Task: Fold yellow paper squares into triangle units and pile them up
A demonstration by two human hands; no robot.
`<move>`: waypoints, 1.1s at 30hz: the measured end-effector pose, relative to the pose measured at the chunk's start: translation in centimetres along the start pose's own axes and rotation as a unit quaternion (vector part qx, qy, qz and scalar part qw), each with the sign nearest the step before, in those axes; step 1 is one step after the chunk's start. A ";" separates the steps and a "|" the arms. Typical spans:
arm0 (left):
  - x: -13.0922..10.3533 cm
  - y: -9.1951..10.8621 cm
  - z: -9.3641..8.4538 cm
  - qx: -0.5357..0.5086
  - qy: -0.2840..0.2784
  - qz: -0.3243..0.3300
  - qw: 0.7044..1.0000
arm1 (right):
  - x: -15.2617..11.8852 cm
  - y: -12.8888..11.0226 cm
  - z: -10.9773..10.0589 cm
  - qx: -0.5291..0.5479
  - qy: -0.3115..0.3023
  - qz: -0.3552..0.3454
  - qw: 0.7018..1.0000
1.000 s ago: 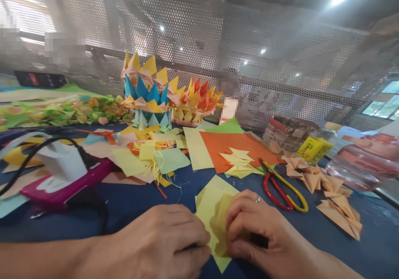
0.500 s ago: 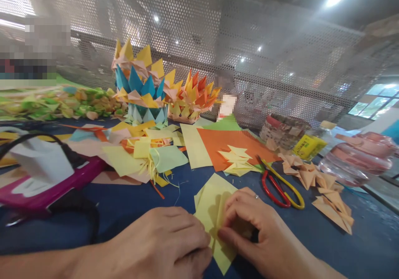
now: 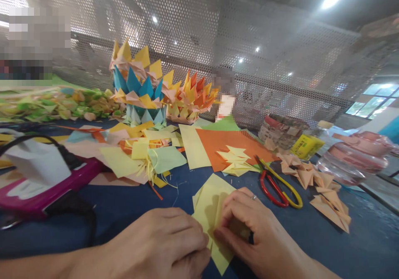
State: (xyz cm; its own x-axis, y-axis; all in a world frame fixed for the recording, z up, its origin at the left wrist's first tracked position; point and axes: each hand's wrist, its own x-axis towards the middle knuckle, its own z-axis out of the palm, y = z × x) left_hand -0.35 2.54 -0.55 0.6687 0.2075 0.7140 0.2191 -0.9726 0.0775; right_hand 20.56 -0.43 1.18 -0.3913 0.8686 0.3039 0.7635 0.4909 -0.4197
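A pale yellow sheet of paper (image 3: pixel 215 187), partly folded, lies on the dark blue table between my hands. My left hand (image 3: pixel 168 241) has its fingers closed together on the left edge of the paper. On the other side, my right hand (image 3: pixel 249 229), with a ring on one finger, pinches the folded right edge between thumb and fingers. Just beyond the paper, folded yellow pieces (image 3: pixel 235 160) rest on an orange sheet (image 3: pixel 215 146). Scissors with red and yellow handles (image 3: pixel 282 187) lie to the right of it.
Folded peach pieces (image 3: pixel 332 204), a pink bottle (image 3: pixel 352 158) and a yellow-labelled bottle (image 3: pixel 307 146) are on the right. Paper crowns (image 3: pixel 146 87) stand behind loose sheets (image 3: pixel 121 160). A purple power strip (image 3: pixel 62 191) with cables sits at left.
The whole view has shifted slightly. Both hands keep nearly the same grip on the yellow paper, and no object has visibly moved on the table.
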 end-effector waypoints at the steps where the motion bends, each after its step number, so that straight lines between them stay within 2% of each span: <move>1: 0.1 0.0 0.0 0.003 0.002 -0.002 1.000 | 0.0 0.0 0.0 -0.002 0.002 -0.002 1.000; 4: 0.3 -0.2 0.0 0.011 0.011 -0.002 1.000 | 0.0 0.0 0.0 -0.008 -0.001 0.003 1.000; 7: 0.4 -0.8 0.0 0.011 0.044 0.065 0.997 | -0.1 0.0 0.1 -0.013 -0.004 0.008 1.000; 10: 0.4 -1.3 0.0 0.023 0.035 0.108 0.993 | -0.1 0.2 0.2 -0.015 -0.007 0.012 1.000; 14: 0.6 -1.0 -0.1 0.026 -0.013 0.068 0.997 | -0.2 0.3 0.2 -0.022 -0.013 0.017 1.000; 16: 0.8 -0.8 -0.4 0.006 -0.103 0.031 0.994 | -0.3 0.2 0.2 -0.026 -0.015 0.020 0.999; 18: 1.0 -0.6 -0.7 -0.003 -0.140 0.016 0.990 | -0.3 0.1 0.1 -0.026 -0.016 0.022 0.999; 27: 0.6 -0.6 -0.5 0.006 -0.166 0.012 0.986 | -0.2 -0.7 -0.4 0.010 -0.021 0.084 0.996; 31: 0.5 -0.7 -0.7 -0.010 -0.197 0.015 0.980 | -0.4 -0.5 -0.8 0.018 -0.034 0.085 0.996; 33: 0.5 -0.7 -1.0 -0.012 -0.190 0.013 0.982 | -0.6 -0.3 -1.0 0.021 -0.041 0.076 0.996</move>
State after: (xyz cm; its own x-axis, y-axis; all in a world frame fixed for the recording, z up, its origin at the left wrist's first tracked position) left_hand -0.82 3.21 0.46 0.8915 0.2023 0.4054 0.1848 -0.9793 0.0823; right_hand 21.09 -1.13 2.03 -0.3155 0.9346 0.1643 0.7954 0.3549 -0.4912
